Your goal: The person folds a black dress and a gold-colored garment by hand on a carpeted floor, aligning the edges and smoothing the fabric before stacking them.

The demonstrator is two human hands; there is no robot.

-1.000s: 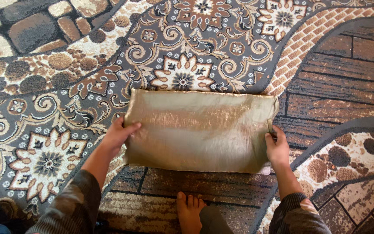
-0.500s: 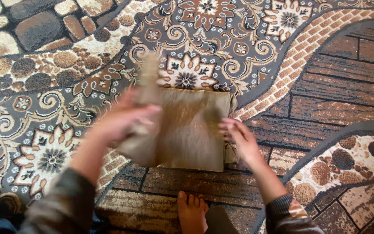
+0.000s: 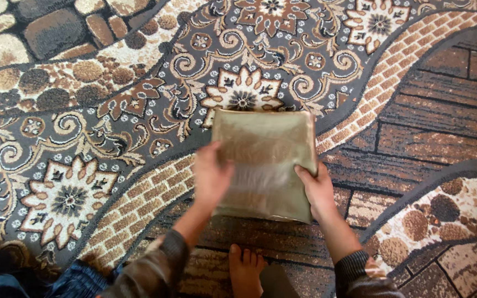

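Folded golden cloth [image 3: 263,160] is laid flat on the patterned carpet [image 3: 84,110], a little right of the middle of the view, as a compact, nearly square packet with its layers stacked one upon another. It is pinned from both sides, seemingly so that the slippery, shiny layers are kept from sliding apart. The left hand [image 3: 211,177] is pressed on the cloth's 9 o'clock edge, somewhat blurred, with the fingers curled over the hem; whether the edge is pinched or only pressed cannot be told. The right hand [image 3: 317,190] is set at the 4 o'clock corner, its thumb laid on top and its fingers tucked round the side, so that the corner appears to be gripped. Both forearms, in dark striped sleeves [image 3: 360,273], are brought in from 6 o'clock. A bare foot [image 3: 245,270] is planted on the carpet just below the cloth's lower edge, apart from it. Floral medallions, brick bands and pebble shapes are woven into the carpet all around the cloth.
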